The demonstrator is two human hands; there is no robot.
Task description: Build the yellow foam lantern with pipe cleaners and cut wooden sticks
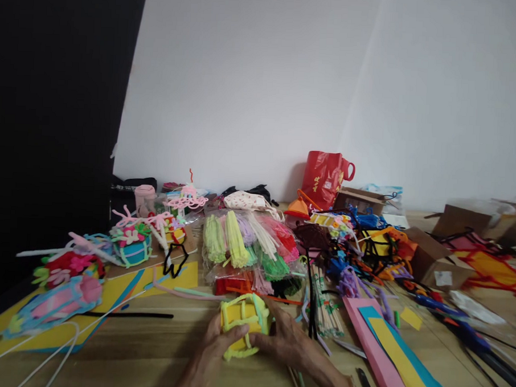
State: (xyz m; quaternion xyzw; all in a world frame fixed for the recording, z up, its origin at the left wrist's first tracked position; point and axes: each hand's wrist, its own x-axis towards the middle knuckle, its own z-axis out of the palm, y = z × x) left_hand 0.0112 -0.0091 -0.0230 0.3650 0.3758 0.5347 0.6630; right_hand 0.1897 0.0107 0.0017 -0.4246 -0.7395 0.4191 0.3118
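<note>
table [140,348] beneath, yellow craft piece [239,313] points fore-and-aft

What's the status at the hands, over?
Left hand, right hand: both gripping yellow craft piece. Pale-yellow fuzzy trim on it. Bagged pipe cleaners beyond, not blocking.

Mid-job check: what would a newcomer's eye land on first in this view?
Probably the red bag, standing right of centre before the pale wall. Next, the yellow piece at front centre, between the left hand and right hand, then the bright stem bundles just behind it.
</note>
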